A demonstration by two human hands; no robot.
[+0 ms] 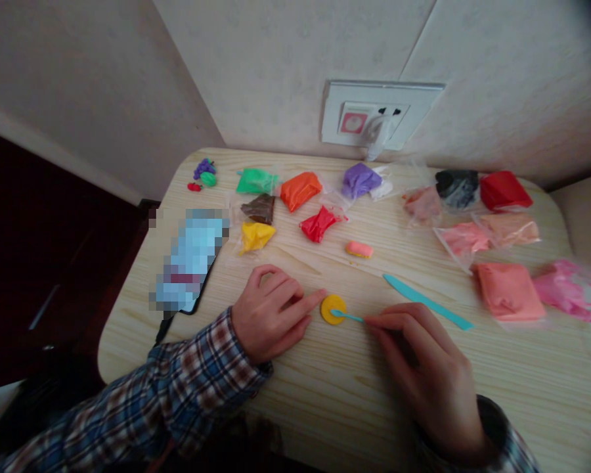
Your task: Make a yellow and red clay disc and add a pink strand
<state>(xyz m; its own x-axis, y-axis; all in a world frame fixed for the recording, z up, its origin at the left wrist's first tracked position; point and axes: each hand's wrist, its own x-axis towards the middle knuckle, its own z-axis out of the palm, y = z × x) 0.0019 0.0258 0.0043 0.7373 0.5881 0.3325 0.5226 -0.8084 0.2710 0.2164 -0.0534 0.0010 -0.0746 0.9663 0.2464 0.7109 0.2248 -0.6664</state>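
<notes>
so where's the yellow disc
In the head view, the yellow disc lies between the left hand and the right hand, under the thin blue tool's tip.

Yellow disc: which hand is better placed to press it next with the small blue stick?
Probably the right hand: it holds the small blue stick, whose tip lies over the yellow disc. The left hand, beside the disc, shows no tool.

Yellow disc (333, 302); turquoise tool (352, 318); blue-brown-white plaid sleeve (192, 378); pink-and-yellow roll (359, 249).
</notes>
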